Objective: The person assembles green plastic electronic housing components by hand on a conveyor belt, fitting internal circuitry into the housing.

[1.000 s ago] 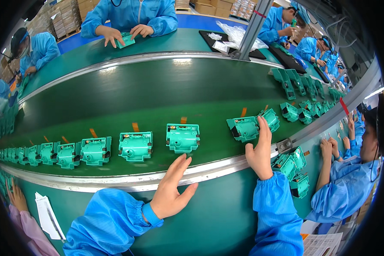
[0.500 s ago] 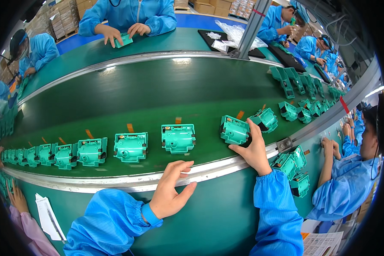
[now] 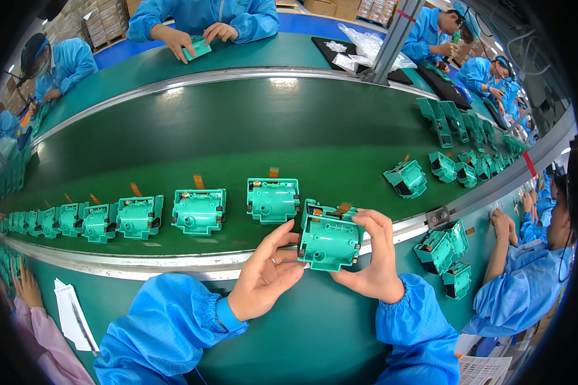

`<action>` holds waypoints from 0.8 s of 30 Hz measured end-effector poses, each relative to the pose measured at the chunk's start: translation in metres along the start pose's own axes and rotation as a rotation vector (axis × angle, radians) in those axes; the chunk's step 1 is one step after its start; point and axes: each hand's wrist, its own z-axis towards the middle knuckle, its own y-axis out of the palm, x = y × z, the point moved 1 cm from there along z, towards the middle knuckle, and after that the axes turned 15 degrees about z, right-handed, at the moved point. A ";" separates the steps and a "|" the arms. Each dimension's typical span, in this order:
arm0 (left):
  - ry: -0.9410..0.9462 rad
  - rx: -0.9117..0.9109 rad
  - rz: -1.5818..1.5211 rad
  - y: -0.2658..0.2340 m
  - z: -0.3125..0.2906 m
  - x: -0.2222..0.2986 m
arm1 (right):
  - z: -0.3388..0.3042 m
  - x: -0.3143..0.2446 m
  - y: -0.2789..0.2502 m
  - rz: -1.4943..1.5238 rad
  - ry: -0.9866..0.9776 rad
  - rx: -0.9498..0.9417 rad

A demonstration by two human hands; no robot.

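A green plastic housing (image 3: 331, 239) with an orange flex strip at its back is held tilted above the belt's near rail. My right hand (image 3: 379, 260) grips its right side, thumb low and fingers near the top edge. At its left side is my left hand (image 3: 263, 273), fingers curled against the edge and thumb by the lower corner; a ring shows on one finger. Just behind and left, another green housing (image 3: 273, 200) lies on the green conveyor belt (image 3: 237, 128). The underside of the held housing is hidden.
More housings (image 3: 199, 212) line the belt leftward; others (image 3: 406, 178) and long green covers (image 3: 435, 122) lie at right. Several housings (image 3: 457, 279) rest on the near table beside a metal post (image 3: 494, 189). Paper and a pen (image 3: 74, 314) lie left. Co-workers sit around the belt.
My right hand has taken a housing off the belt and drawn it left and nearer. My left hand has come to its left side. The view has shifted slightly.
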 end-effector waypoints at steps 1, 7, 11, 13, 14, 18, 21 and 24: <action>-0.001 0.003 -0.001 -0.002 0.000 -0.001 | -0.001 -0.001 0.002 0.001 0.000 -0.003; -0.042 -0.007 -0.119 -0.006 0.005 -0.002 | -0.003 -0.001 0.007 0.014 -0.057 -0.021; -0.066 0.022 -0.167 -0.007 0.007 -0.006 | -0.002 -0.002 0.007 0.071 -0.052 -0.059; -0.105 0.078 -0.250 -0.006 0.008 -0.007 | -0.004 -0.002 0.008 0.123 -0.031 -0.059; -0.127 0.100 -0.294 -0.004 0.008 -0.003 | -0.008 0.001 0.010 0.594 0.161 -0.016; -0.121 0.114 -0.311 -0.003 0.009 -0.005 | -0.013 0.013 0.009 1.320 0.608 0.013; -0.084 0.078 -0.251 -0.002 0.011 -0.006 | -0.015 0.023 0.008 1.443 0.813 0.042; -0.079 0.039 -0.237 -0.001 0.013 -0.008 | -0.016 0.030 0.007 1.579 0.815 -0.028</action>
